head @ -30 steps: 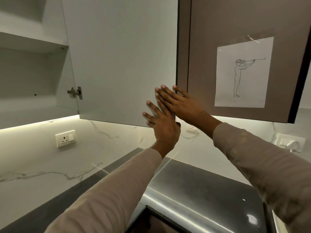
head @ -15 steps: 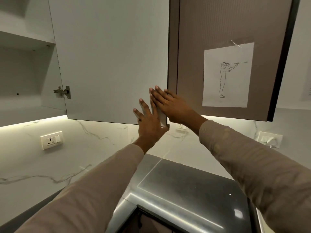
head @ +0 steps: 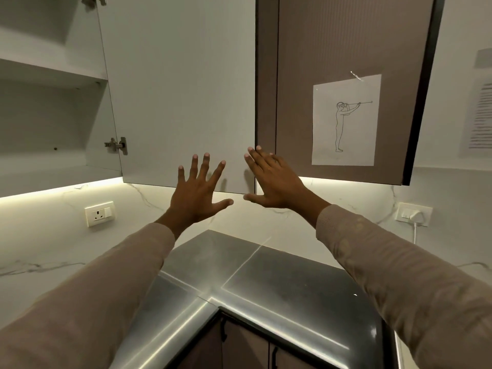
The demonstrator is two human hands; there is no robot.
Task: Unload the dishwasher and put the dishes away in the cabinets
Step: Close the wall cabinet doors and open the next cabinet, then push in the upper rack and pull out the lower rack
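An upper cabinet door [head: 181, 89], white on its inner face, stands swung open in front of me. My left hand [head: 198, 194] is raised before its lower edge with fingers spread and holds nothing. My right hand [head: 274, 182] is flat, fingers straight, at the door's lower right corner, beside the brown door [head: 346, 49] of the neighbouring cabinet. The open cabinet's white shelves [head: 50, 73] at the left show no dishes. No dishwasher is in view.
A dark, glossy corner countertop [head: 266, 283] lies below, with brown lower cabinet doors [head: 245, 347] under it. Wall sockets sit on the marble backsplash at left [head: 99, 213] and right [head: 413, 214]. A paper with a line drawing [head: 346, 121] is taped to the brown door.
My hands, which overlapped on the door's lower right corner, have come apart. The left hand has spread its fingers and shifted left. The view has tilted a little lower.
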